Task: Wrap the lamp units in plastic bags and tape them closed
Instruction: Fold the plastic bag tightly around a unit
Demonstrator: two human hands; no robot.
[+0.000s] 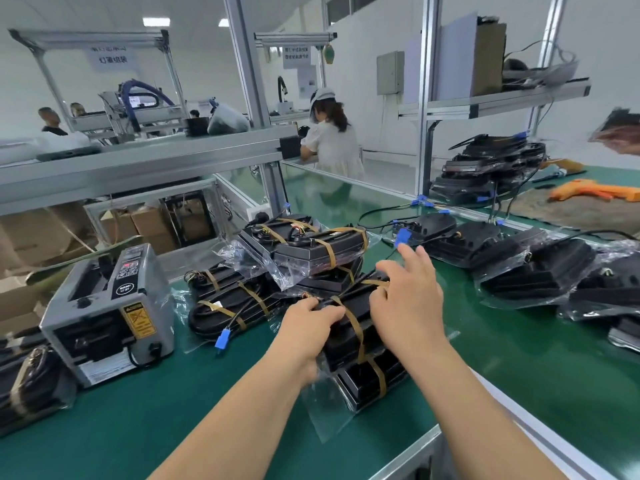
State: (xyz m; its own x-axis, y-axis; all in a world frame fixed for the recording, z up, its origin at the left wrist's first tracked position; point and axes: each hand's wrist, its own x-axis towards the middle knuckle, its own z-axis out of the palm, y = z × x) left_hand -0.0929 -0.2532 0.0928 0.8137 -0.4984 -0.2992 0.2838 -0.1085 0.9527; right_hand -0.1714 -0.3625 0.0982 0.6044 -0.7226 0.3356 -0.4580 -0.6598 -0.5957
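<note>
A black lamp unit (360, 344) in a clear plastic bag lies on the green table in front of me, banded with brown tape strips. My left hand (308, 327) grips its near-left edge, fingers curled over the top. My right hand (408, 299) hovers over its far end with fingers spread and nothing in it. Beyond the hands, several bagged and taped lamp units (304, 251) sit in a pile. To the right lies a row of bagged lamp units (533, 268) without visible tape.
A grey tape dispenser machine (110, 313) stands at the left on the green table (519, 368). More black lamp units (488, 168) are stacked at the back right near an orange tool (595, 190). A person (332, 140) works at the far bench.
</note>
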